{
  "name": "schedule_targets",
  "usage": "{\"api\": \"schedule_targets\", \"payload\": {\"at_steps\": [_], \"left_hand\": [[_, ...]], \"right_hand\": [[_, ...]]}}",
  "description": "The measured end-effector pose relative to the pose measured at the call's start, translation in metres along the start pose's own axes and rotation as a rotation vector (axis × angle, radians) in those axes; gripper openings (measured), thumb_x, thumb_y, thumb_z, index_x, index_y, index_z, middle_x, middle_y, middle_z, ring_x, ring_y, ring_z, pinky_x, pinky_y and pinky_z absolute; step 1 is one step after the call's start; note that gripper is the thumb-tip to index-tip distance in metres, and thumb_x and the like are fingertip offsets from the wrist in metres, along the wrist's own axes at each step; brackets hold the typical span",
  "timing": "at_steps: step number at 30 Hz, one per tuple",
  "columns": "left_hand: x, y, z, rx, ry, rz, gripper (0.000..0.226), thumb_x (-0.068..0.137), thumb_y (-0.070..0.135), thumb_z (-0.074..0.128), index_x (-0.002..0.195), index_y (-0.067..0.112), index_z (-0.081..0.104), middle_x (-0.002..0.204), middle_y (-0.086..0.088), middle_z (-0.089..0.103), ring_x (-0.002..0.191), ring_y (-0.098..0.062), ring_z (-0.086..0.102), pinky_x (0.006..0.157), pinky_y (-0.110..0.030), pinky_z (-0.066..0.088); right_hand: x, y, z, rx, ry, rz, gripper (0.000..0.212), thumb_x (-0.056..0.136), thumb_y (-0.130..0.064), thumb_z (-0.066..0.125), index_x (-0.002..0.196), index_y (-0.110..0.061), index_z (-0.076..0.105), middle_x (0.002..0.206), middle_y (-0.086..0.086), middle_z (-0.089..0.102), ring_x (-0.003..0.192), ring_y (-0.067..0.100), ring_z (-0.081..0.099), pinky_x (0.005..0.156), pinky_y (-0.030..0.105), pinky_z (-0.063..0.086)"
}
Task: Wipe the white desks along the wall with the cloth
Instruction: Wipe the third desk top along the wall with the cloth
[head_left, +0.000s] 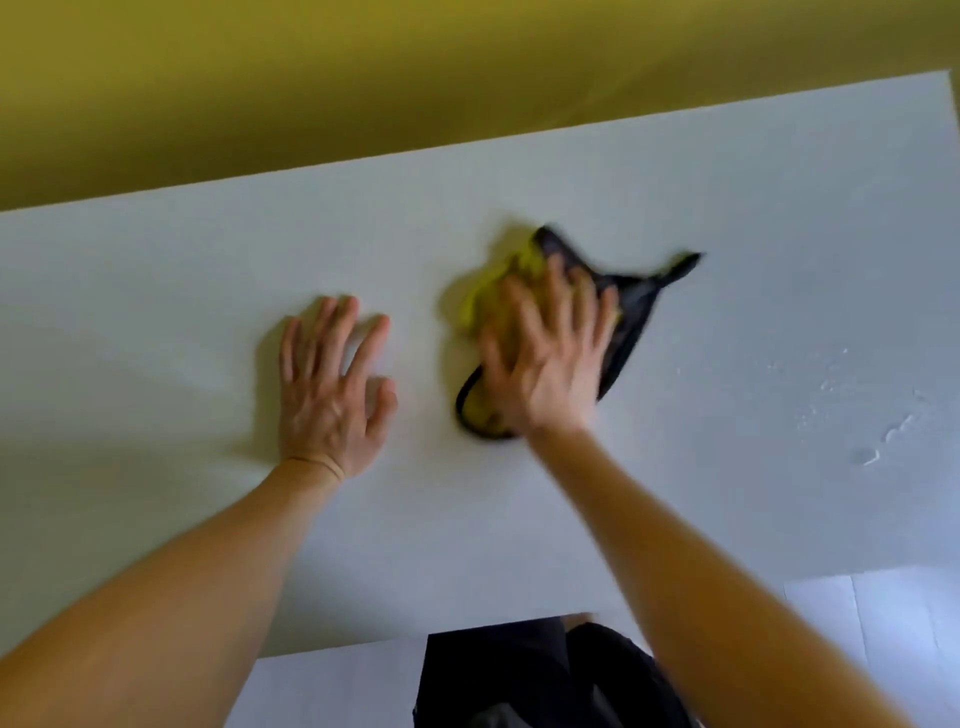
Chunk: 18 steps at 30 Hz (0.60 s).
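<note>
left hand (332, 395): palm down, fingers straight and spread, thumb out on the side toward the right hand (545, 364). right hand: palm down, fingers splayed flat, motion-blurred. Fingertips near, not touching. forearms (197, 587) bare, extended forward.

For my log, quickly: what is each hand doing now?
Left hand: open, flat on the white desk.
Right hand: open, pressing the crumpled yellow-and-black cloth onto it.
</note>
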<state>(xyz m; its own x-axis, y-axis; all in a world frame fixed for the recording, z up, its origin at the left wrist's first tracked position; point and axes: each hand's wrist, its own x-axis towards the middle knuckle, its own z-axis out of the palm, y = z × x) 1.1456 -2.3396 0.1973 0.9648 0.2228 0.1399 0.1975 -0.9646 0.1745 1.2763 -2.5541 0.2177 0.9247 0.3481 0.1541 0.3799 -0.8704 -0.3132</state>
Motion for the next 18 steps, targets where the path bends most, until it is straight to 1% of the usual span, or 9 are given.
{"api": "schedule_targets", "payload": {"at_steps": [3,5,6,8,10,13,15,16,18], "left_hand": [[-0.001,0.000,0.000,-0.005,0.017,0.006,0.067,0.098,0.036,0.056,0.162,0.019,0.050,0.176,-0.012,0.032,0.166,-0.034,0.023,0.130,-0.068,0.019],[0.000,0.000,0.000,0.008,0.016,0.011,0.066,0.099,0.037,0.055,0.163,0.019,0.049,0.176,-0.012,0.032,0.166,-0.034,0.023,0.130,-0.067,0.019],[0.000,-0.001,0.000,0.015,0.013,0.009,0.066,0.099,0.038,0.054,0.163,0.020,0.049,0.176,-0.012,0.033,0.166,-0.034,0.023,0.130,-0.067,0.019],[0.000,-0.003,0.001,0.020,0.008,0.008,0.066,0.100,0.038,0.053,0.163,0.021,0.049,0.176,-0.012,0.033,0.166,-0.034,0.023,0.130,-0.067,0.019],[-0.001,-0.003,0.003,0.023,0.008,0.017,0.065,0.100,0.038,0.053,0.163,0.022,0.049,0.176,-0.012,0.033,0.166,-0.034,0.023,0.129,-0.067,0.019],[-0.001,-0.004,0.005,0.024,0.021,0.021,0.065,0.100,0.037,0.054,0.163,0.022,0.048,0.176,-0.012,0.031,0.166,-0.035,0.023,0.129,-0.067,0.019],[-0.002,-0.003,0.005,0.013,0.044,0.019,0.064,0.100,0.035,0.055,0.163,0.022,0.048,0.176,-0.012,0.032,0.165,-0.035,0.025,0.129,-0.067,0.019],[-0.002,-0.003,0.005,0.007,0.053,0.024,0.064,0.101,0.035,0.055,0.163,0.022,0.048,0.175,-0.013,0.033,0.165,-0.036,0.026,0.129,-0.067,0.020],[-0.002,-0.003,0.004,0.011,0.066,0.041,0.063,0.101,0.035,0.056,0.162,0.021,0.049,0.174,-0.014,0.034,0.164,-0.038,0.028,0.129,-0.066,0.020]], "right_hand": [[-0.061,-0.019,-0.008,0.074,-0.193,-0.316,0.055,0.106,-0.055,0.058,0.151,-0.025,0.064,0.171,0.015,0.042,0.157,0.045,0.037,0.129,0.069,0.017],[-0.042,0.011,-0.009,0.041,-0.199,-0.396,0.057,0.105,-0.060,0.056,0.152,-0.028,0.062,0.172,0.011,0.042,0.160,0.040,0.035,0.130,0.070,0.014],[-0.022,0.030,-0.010,0.010,-0.162,-0.345,0.057,0.105,-0.061,0.055,0.152,-0.029,0.063,0.172,0.009,0.041,0.161,0.039,0.033,0.130,0.071,0.012],[0.027,0.071,-0.013,-0.076,-0.051,-0.136,0.057,0.104,-0.063,0.052,0.150,-0.031,0.062,0.175,0.007,0.035,0.164,0.038,0.025,0.130,0.072,0.007],[0.065,0.101,-0.016,-0.125,-0.010,0.038,0.058,0.104,-0.063,0.049,0.150,-0.029,0.059,0.177,0.006,0.030,0.166,0.039,0.018,0.131,0.071,0.006],[0.063,0.087,-0.013,-0.128,0.037,0.167,0.057,0.105,-0.060,0.048,0.148,-0.026,0.061,0.172,0.009,0.041,0.161,0.042,0.029,0.130,0.067,0.013],[0.020,0.043,-0.010,-0.097,0.053,0.194,0.055,0.106,-0.056,0.051,0.149,-0.024,0.063,0.169,0.012,0.044,0.157,0.044,0.035,0.130,0.067,0.015],[-0.013,0.015,-0.008,-0.065,0.038,0.150,0.054,0.107,-0.054,0.053,0.149,-0.023,0.064,0.169,0.013,0.044,0.156,0.045,0.037,0.130,0.067,0.016],[-0.084,-0.037,-0.006,0.023,-0.058,-0.031,0.053,0.107,-0.052,0.057,0.150,-0.022,0.065,0.170,0.014,0.044,0.157,0.045,0.037,0.128,0.069,0.019]]}}
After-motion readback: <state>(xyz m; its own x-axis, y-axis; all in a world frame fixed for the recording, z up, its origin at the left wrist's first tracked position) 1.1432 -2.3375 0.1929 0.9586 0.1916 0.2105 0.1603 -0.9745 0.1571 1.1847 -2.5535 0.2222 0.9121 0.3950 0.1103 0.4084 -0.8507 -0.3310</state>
